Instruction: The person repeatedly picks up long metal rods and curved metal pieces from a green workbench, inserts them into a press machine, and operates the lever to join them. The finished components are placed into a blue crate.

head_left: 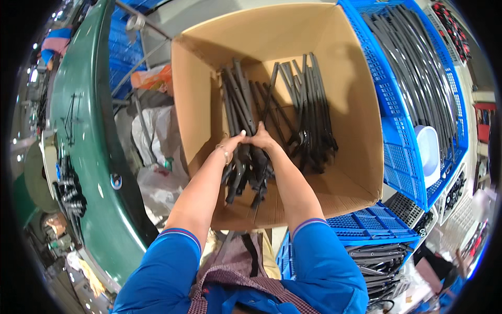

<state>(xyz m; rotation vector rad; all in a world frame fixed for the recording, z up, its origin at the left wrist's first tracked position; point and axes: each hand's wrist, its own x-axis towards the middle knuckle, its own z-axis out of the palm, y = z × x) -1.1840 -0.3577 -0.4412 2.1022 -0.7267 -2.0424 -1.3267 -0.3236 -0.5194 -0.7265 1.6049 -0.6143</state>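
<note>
Both my arms reach down into a large open cardboard box point(361, 131). My left hand point(230, 145) and my right hand point(260, 139) close together around a bundle of black tubes point(239, 99) with dark fittings at their near ends. The thumbs meet on top, while the fingers beneath are mostly hidden by the bundle. To the right, inside the box, lies another bundle of similar black tubes point(315, 104), its fittings also toward me. A few loose tubes slant between the two bundles.
A green table point(86, 157) curves along the left, with small black parts on it. Plastic bags point(157, 186) sit between table and box. On the right stands a blue crate point(397, 152) of long black strips, holding a white tub point(428, 149). Another blue crate point(366, 225) is nearer.
</note>
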